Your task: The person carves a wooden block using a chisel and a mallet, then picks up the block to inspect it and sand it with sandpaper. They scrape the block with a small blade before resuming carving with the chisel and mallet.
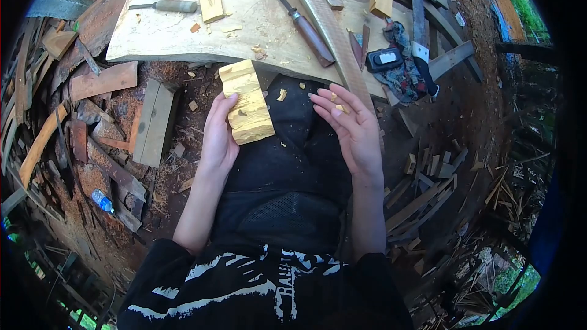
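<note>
My left hand (219, 127) is closed around a yellow carved wood block (247, 107), thumb on its near face. The block is tilted over my lap, and its surface is rough with stepped cuts. My right hand (353, 125) is to the right of the block, apart from it, with fingers loosely curled. Small yellow wood chips (341, 109) rest between its thumb and fingers. Another wood chip (282, 95) lies on my dark trousers between the hands.
Ahead is a thick pale wood slab (238, 40). On it lie a dark-handled chisel (312, 36), two smaller chisels, a long wood strip (327, 21), a wood block (211, 2) and a black case (385, 59) on a cloth. Wood offcuts (156, 122) litter the ground left and right.
</note>
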Demonstrator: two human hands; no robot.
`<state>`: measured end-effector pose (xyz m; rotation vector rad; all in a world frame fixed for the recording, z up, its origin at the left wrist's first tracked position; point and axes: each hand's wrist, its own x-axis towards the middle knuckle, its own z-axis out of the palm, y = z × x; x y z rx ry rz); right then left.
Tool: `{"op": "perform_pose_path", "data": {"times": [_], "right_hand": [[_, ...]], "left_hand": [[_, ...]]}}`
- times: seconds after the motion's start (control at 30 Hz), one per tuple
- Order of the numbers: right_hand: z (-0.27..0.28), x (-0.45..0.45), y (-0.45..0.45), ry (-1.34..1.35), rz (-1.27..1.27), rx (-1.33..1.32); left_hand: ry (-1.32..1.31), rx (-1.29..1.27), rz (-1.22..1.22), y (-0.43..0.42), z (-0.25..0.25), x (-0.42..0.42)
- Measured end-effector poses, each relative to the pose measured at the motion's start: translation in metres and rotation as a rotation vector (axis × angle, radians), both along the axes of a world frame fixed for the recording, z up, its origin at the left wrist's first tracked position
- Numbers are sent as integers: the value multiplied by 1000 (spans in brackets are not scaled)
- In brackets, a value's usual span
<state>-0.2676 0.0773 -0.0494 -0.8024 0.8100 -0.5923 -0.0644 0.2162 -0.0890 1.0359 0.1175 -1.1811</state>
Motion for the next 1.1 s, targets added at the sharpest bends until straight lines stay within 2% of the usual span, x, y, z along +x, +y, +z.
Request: {"op": "perform_pose_path", "data": {"times": [0.43, 0.57, 0.63, 1.1], "right_hand": [[-1, -2, 1, 124, 79, -60], [0, -5, 1, 97, 63, -42], [3, -2, 1, -4, 0, 12], [3, -3, 5, 68, 15, -93]], "left_hand": [[-7, 16, 9, 4, -6, 2], [-14, 11, 3, 3, -5, 2], [-9, 4, -5, 3, -4, 2], [50, -30, 11, 3, -2, 3]]}}
